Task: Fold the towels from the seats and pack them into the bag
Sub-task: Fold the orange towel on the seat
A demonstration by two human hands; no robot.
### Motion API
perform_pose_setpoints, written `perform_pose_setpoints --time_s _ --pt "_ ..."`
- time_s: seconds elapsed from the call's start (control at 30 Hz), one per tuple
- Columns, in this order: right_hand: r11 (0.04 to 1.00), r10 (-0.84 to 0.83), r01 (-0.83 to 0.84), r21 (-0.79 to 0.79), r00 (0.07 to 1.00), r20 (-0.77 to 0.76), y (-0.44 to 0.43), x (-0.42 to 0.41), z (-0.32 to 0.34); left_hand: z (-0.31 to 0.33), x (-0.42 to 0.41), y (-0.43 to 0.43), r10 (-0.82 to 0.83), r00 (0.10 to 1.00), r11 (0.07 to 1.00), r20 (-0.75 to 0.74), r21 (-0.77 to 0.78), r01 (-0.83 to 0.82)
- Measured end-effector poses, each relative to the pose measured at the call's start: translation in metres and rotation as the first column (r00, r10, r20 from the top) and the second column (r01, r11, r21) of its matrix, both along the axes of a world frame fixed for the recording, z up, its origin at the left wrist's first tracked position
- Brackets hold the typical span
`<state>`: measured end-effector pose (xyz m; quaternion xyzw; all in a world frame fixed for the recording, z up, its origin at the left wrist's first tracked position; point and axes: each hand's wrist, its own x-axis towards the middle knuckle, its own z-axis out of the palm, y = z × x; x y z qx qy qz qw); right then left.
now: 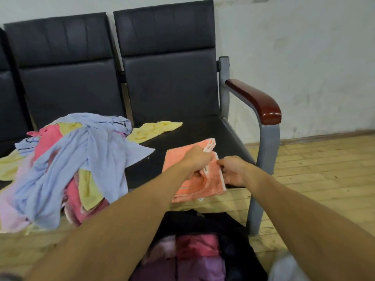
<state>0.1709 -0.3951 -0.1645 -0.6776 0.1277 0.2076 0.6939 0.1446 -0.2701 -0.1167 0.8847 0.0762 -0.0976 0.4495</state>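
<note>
Presently mid-fold: left hand [197, 159] and right hand [233, 169] pinch the orange towel [203, 189]; next, probably another fold, then the bag [203, 219] at six o'clock.

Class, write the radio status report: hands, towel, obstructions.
Left hand and right hand pinching orange towel on seat. Pile to its left, not touching. Bag below, partly filled.
</note>
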Motion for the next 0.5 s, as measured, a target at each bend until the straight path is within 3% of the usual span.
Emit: perform_pose_setpoints --time_s 0.1,0.2,0.27,0.37,0.43,0.5 --pt "1.000 -0.017 0.017 0.023 1.000 0.011 0.000 -0.001 0.002 -0.013 -0.003 -0.009 -0.081 0.994 0.991 -0.068 0.102 0.088" --pt "0.998 -0.037 0.036 0.057 0.999 0.016 0.002 -0.001 0.004 -0.012 -0.006 -0.007 -0.037 0.995 0.997 -0.088 0.070 0.044" --pt "0.998 -0.015 0.014 0.068 1.000 0.022 0.004 -0.001 0.006 -0.014 -0.006 0.008 -0.008 1.000 0.994 0.001 0.110 0.008" --pt "0.999 0.045 -0.046 0.024 0.999 0.029 0.006 -0.003 0.008 -0.023 -0.005 0.046 0.018 0.971 0.903 0.237 0.414 -0.118" --pt "0.998 0.054 -0.053 -0.028 0.998 0.027 0.008 -0.004 0.008 -0.032 -0.008 0.070 0.091 0.979 0.841 0.185 0.512 -0.175" --pt "0.991 0.070 -0.064 -0.117 0.996 0.048 0.010 -0.004 0.007 -0.043 -0.010 0.088 0.158 0.987 0.886 0.008 0.440 -0.146"
